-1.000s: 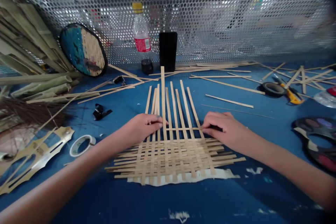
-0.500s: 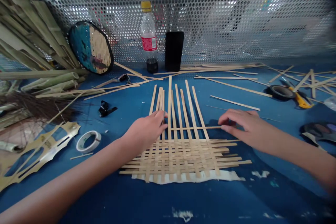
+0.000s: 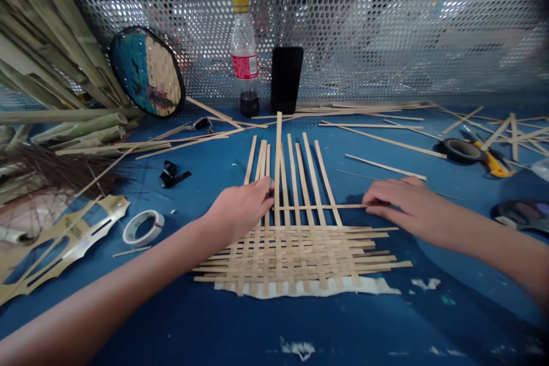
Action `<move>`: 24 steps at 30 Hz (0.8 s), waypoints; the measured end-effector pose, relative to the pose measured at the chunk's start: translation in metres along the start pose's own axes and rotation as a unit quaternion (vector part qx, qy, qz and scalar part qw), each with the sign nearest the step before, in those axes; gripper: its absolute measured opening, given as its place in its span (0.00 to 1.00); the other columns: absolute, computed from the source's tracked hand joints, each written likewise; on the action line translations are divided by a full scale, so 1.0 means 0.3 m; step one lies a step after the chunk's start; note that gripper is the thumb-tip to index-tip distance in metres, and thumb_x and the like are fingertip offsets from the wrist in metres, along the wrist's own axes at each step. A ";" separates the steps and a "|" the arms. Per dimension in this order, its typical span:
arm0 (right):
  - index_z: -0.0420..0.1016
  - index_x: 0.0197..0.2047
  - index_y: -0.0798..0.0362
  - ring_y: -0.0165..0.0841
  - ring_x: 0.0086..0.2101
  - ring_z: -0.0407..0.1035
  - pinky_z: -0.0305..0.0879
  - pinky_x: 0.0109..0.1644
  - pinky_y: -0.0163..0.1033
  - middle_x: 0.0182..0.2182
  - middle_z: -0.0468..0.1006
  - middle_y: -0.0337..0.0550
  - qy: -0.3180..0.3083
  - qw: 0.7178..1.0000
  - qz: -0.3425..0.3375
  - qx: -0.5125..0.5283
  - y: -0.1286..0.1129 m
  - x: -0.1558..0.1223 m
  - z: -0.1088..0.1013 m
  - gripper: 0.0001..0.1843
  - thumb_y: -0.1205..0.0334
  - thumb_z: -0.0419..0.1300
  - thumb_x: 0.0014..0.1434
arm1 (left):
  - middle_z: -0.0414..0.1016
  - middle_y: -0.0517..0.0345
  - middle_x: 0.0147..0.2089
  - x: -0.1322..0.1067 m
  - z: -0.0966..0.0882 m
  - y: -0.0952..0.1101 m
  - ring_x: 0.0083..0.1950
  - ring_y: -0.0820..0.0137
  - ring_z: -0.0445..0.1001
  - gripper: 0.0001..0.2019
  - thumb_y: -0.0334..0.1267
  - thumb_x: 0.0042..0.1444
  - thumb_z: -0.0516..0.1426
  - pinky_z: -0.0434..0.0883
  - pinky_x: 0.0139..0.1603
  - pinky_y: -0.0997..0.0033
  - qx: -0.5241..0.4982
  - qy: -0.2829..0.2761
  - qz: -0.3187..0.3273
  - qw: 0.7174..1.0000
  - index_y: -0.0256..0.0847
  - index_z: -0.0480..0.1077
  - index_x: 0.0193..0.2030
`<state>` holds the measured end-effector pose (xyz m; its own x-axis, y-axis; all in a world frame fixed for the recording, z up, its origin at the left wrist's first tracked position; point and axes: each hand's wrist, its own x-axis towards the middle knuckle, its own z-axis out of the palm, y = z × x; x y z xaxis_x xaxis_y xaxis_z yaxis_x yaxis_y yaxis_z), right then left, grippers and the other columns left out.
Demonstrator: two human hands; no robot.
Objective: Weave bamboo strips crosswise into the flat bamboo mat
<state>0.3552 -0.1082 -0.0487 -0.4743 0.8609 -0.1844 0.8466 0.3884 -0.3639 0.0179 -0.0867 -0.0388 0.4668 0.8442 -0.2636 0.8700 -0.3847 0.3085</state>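
A woven mat of flat bamboo strips (image 3: 295, 251) lies on the blue table, with its long upright strips fanning away from me. Across these runs a thin bamboo strip (image 3: 309, 207), and my right hand (image 3: 398, 203) pinches its right end between thumb and fingers. My left hand (image 3: 242, 206) is closed at the left-hand uprights, its thumb and forefinger at a strip beside the tallest upright (image 3: 278, 166). That upright looks raised above its neighbours. The crosswise strip's left end comes close to my left fingertips. Whitish tape (image 3: 300, 289) shows under the mat's near edge.
A white tape roll (image 3: 143, 227) and a yellowish cut-out template (image 3: 81, 234) lie left. Behind stand a cola bottle (image 3: 244, 66), a black phone (image 3: 286, 80) and a perforated metal screen (image 3: 364, 28). Black tape (image 3: 461, 150), a yellow-handled tool (image 3: 497, 166) and loose strips lie right.
My right hand has shifted slightly right, with the thin strip's end still in it. My left hand stays nearly in place. The view has tilted a little.
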 end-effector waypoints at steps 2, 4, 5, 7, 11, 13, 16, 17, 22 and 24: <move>0.71 0.37 0.46 0.41 0.39 0.67 0.51 0.48 0.52 0.36 0.75 0.42 -0.007 1.000 -0.010 0.011 -0.008 0.007 0.004 0.19 0.45 0.46 0.68 | 0.75 0.49 0.44 0.001 -0.003 0.000 0.34 0.64 0.72 0.14 0.45 0.67 0.42 0.60 0.28 0.69 -0.021 -0.006 -0.007 1.000 0.41 0.62 0.50; 0.71 0.36 0.46 0.40 0.39 0.66 0.52 0.47 0.50 0.37 0.74 0.42 -0.012 1.000 -0.008 0.024 -0.021 0.014 0.011 0.20 0.45 0.46 0.68 | 0.75 0.50 0.44 0.000 -0.009 -0.004 0.36 0.62 0.73 0.16 0.46 0.67 0.41 0.62 0.30 0.68 -0.054 -0.007 -0.008 0.998 0.41 0.62 0.50; 0.70 0.36 0.46 0.40 0.39 0.66 0.52 0.47 0.50 0.36 0.74 0.42 -0.012 0.999 -0.006 0.029 -0.028 0.018 0.014 0.20 0.44 0.46 0.68 | 0.75 0.49 0.46 0.000 -0.012 -0.008 0.39 0.61 0.74 0.17 0.47 0.68 0.40 0.64 0.33 0.67 -0.072 -0.004 -0.009 0.997 0.42 0.63 0.51; 0.70 0.35 0.46 0.39 0.38 0.66 0.52 0.48 0.50 0.36 0.74 0.41 -0.012 0.999 -0.008 0.035 -0.041 0.026 0.017 0.19 0.45 0.46 0.68 | 0.74 0.47 0.51 0.002 -0.017 -0.021 0.46 0.58 0.73 0.19 0.49 0.68 0.39 0.66 0.37 0.65 -0.104 -0.005 -0.006 0.995 0.43 0.64 0.53; 0.70 0.36 0.46 0.38 0.38 0.66 0.52 0.50 0.52 0.36 0.74 0.41 -0.015 0.999 -0.018 0.043 -0.059 0.040 0.015 0.19 0.44 0.47 0.68 | 0.76 0.50 0.47 0.006 -0.020 -0.051 0.44 0.60 0.74 0.20 0.51 0.67 0.42 0.67 0.40 0.64 -0.147 -0.031 0.010 0.989 0.46 0.67 0.53; 0.71 0.38 0.45 0.38 0.37 0.66 0.53 0.50 0.52 0.37 0.74 0.41 -0.018 0.999 0.000 0.042 -0.060 0.040 0.010 0.19 0.42 0.48 0.67 | 0.76 0.51 0.48 0.006 -0.022 -0.061 0.42 0.62 0.74 0.20 0.51 0.66 0.44 0.66 0.39 0.65 -0.158 -0.031 0.014 0.987 0.47 0.67 0.56; 0.73 0.43 0.42 0.41 0.39 0.66 0.55 0.48 0.53 0.41 0.75 0.43 -0.021 0.999 0.025 0.039 -0.052 0.033 0.004 0.19 0.40 0.48 0.66 | 0.75 0.51 0.51 -0.001 -0.033 -0.068 0.37 0.65 0.73 0.22 0.50 0.65 0.46 0.66 0.36 0.66 -0.176 -0.032 0.016 0.984 0.46 0.64 0.61; 0.73 0.44 0.42 0.42 0.40 0.66 0.55 0.49 0.54 0.42 0.75 0.44 -0.019 0.999 0.023 0.039 -0.049 0.029 0.002 0.19 0.40 0.48 0.66 | 0.76 0.51 0.49 -0.005 -0.041 -0.069 0.35 0.67 0.72 0.23 0.50 0.64 0.47 0.66 0.35 0.67 -0.185 -0.037 0.018 0.982 0.45 0.62 0.63; 0.74 0.45 0.42 0.43 0.43 0.67 0.54 0.52 0.56 0.42 0.77 0.44 -0.003 0.999 0.015 0.038 -0.040 0.015 0.006 0.20 0.41 0.47 0.67 | 0.75 0.51 0.53 -0.015 -0.081 -0.063 0.42 0.65 0.74 0.20 0.44 0.63 0.49 0.69 0.41 0.66 -0.145 0.035 -0.003 0.989 0.42 0.66 0.59; 0.75 0.43 0.43 0.43 0.41 0.67 0.55 0.51 0.56 0.40 0.77 0.45 -0.001 0.999 0.019 0.032 -0.037 0.011 0.010 0.20 0.41 0.48 0.66 | 0.72 0.49 0.59 -0.013 -0.088 -0.057 0.50 0.62 0.74 0.21 0.43 0.62 0.48 0.69 0.48 0.64 -0.146 0.042 -0.025 0.988 0.41 0.65 0.61</move>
<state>0.3435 -0.1108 -0.0480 -0.4423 0.8742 -0.2004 0.8469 0.3335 -0.4141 -0.0029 -0.0735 -0.0190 0.3999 0.8915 -0.2126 0.8022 -0.2283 0.5516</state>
